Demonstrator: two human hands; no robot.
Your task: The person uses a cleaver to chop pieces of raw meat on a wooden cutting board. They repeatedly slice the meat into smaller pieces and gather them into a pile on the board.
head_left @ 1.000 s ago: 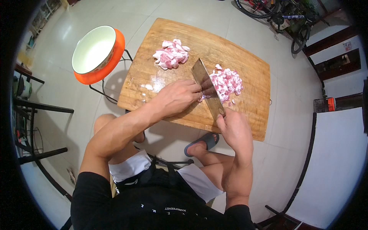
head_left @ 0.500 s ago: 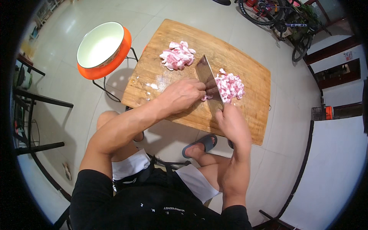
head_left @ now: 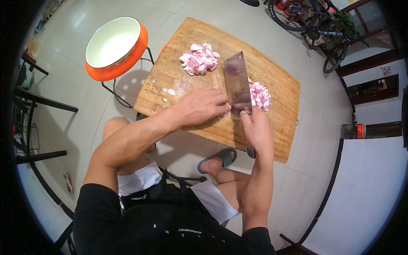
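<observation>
1. Nearest the camera, the person's knees and one grey sandal (head_left: 217, 158) on the tiled floor sit below the near edge of the wooden cutting board (head_left: 276, 127).
2. The right hand (head_left: 256, 131) is clamped around the handle of the cleaver (head_left: 238, 85). Its broad blade now stands tilted up over the board, higher and further forward than a second ago, when it lay lower across the meat.
3. The left hand (head_left: 203, 106) lies on the board just left of the blade, its fingers curled together. Whatever they press is hidden under them, so I cannot tell if they pinch meat. It has stayed on the same part of the board.
4. Just right of the blade lies a pile of pink diced meat (head_left: 260, 95), partly hidden behind it.
5. Further off, a second heap of cut meat (head_left: 199, 58) rests near the board's far edge, where it was before.
6. To the far left, an orange-rimmed white bowl (head_left: 114, 44) sits on a stool, apart from the board.
7. Farthest off, bicycles (head_left: 316, 25) stand at the upper right.
</observation>
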